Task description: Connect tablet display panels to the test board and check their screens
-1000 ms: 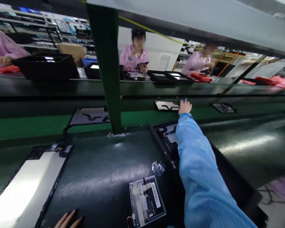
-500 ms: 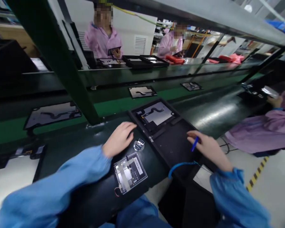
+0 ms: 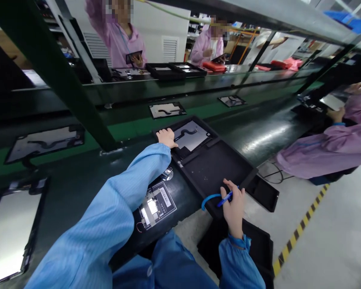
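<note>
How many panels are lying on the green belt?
3: the left panel, left of the green post; the middle panel, just beyond the black tray; the right panel, farther along. The post may hide more.

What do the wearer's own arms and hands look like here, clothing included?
The left hand and right hand are ungloved. Long, loose blue sleeves cover the arms, finely striped, with gathered cuffs. A coiled blue cord shows beside the right hand. No lettering shows.

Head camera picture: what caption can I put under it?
Left hand at the edge of a black rectangular tray, right hand holding a slim blue stick.
</note>
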### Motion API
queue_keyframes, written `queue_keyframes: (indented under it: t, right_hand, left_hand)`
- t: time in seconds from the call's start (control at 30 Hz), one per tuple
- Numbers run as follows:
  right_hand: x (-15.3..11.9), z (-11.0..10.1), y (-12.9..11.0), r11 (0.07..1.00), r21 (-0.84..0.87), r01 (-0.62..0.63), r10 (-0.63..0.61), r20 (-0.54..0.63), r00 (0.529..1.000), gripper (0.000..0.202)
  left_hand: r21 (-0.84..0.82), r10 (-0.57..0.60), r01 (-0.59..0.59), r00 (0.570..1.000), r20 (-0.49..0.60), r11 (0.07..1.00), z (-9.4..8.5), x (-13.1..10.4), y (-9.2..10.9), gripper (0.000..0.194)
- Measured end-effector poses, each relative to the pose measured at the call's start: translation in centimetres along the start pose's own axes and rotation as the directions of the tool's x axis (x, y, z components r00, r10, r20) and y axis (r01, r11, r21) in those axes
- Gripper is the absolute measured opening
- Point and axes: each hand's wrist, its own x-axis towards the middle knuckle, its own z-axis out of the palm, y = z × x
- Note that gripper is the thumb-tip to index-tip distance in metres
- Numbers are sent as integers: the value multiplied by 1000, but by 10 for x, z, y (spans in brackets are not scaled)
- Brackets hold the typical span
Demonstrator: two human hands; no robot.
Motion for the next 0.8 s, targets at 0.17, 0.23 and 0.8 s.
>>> queue_keyframes:
  t: [0.17,0.23,0.8]
  right_hand:
    - [-1,-1,-1,1000,9,12,-12,22,1000,36]
    - [-1,-1,-3,1000,22,5,-6,18,1000,36]
    - [-25,21,-134,831,458,314,-415,137,899,20]
  left_hand:
    - [-234,-38,32,999,-20,972,-13,14,-11,51]
    - [-356,-5,-4,1000,-25,935,-20,19,-11,23]
    - [-991,-687,98,715,132,-89,-82,-340,-153,35]
